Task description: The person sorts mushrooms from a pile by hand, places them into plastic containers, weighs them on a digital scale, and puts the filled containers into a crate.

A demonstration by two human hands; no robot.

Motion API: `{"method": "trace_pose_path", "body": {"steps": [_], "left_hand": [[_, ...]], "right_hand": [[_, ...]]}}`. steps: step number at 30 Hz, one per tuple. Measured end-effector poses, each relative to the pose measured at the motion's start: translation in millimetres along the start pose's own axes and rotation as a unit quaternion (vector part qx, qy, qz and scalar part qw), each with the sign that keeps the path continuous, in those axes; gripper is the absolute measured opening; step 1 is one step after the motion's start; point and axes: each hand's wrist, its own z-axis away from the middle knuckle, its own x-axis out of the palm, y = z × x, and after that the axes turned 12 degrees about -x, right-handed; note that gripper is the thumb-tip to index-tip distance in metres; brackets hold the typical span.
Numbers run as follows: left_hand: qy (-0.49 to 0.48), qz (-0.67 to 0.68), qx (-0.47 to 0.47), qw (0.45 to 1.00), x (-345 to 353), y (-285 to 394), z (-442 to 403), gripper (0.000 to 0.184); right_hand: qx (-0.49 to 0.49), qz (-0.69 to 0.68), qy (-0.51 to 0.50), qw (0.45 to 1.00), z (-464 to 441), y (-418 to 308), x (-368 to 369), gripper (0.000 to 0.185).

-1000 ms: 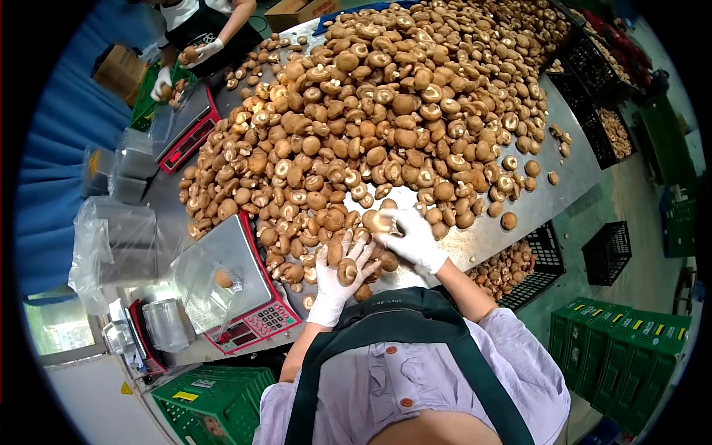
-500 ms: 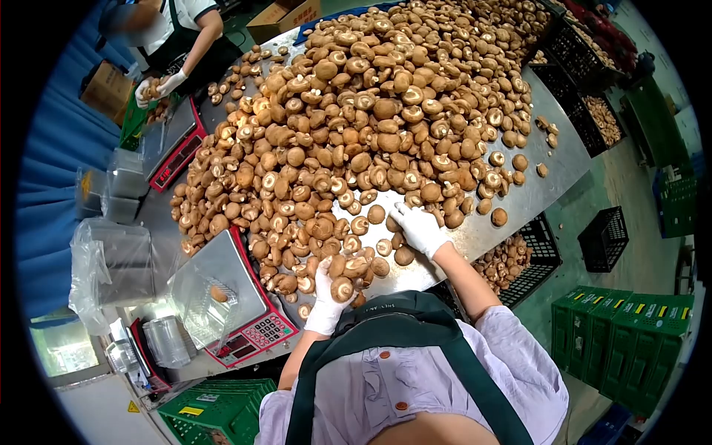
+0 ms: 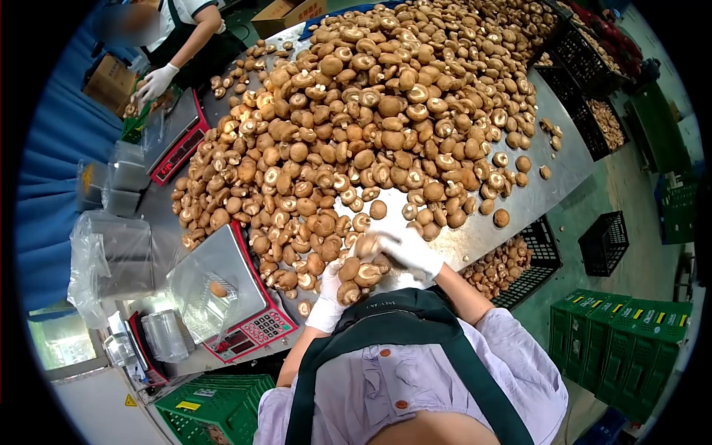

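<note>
White gloves cover both of my hands. My left hand (image 3: 328, 300) is wrapped round several brown mushrooms (image 3: 368, 275) near the table's front edge. Just to the right, my right hand (image 3: 409, 251) is partly blurred, its fingers closed on a mushroom (image 3: 368, 245) above the held ones. A large heap of mushrooms (image 3: 356, 126) covers much of the metal table (image 3: 552, 178). To the left, a red-edged scale (image 3: 239, 293) bears a clear plastic box (image 3: 204, 300) with one mushroom (image 3: 218, 289) in it.
A co-worker's gloved hand (image 3: 157, 83) is at the upper left, beyond a second scale (image 3: 178, 141). Clear boxes (image 3: 122, 252) stand at the left. Black crates (image 3: 545, 259) and stacked green crates (image 3: 619, 348) are at the right; another green crate (image 3: 215, 404) is below the table.
My right hand has moved from the tabletop back beside my left hand, now with a mushroom. My left hand still holds its mushrooms. The co-worker's hands have moved apart.
</note>
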Motion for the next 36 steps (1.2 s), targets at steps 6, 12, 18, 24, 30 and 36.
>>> {"method": "trace_pose_path", "body": {"steps": [6,12,18,24,30,36], "left_hand": [[0.143,-0.038,0.017,0.989,-16.7,0.3,6.8,0.063],[0.117,-0.088,0.006,0.989,13.9,-0.7,2.5,0.061],[0.14,-0.082,0.007,0.987,13.4,-0.8,3.9,0.051],[0.164,-0.072,0.015,0.984,0.6,1.7,2.7,0.061],[0.186,0.023,0.079,0.979,28.5,24.4,34.2,0.053],[0.212,-0.086,0.487,0.843,65.0,101.0,165.3,0.054]], "right_hand": [[0.017,0.243,0.181,0.953,10.2,17.5,-13.5,0.021],[0.049,0.501,0.081,0.86,-7.6,62.4,-19.8,0.017],[0.021,0.392,0.149,0.908,-20.9,54.8,-5.9,0.02],[-0.051,0.423,0.161,0.89,-26.2,59.6,5.0,0.029],[-0.082,0.341,0.183,0.918,-35.8,45.7,7.7,0.023],[-0.029,0.298,0.154,0.942,-14.4,36.0,-2.0,0.024]]}}
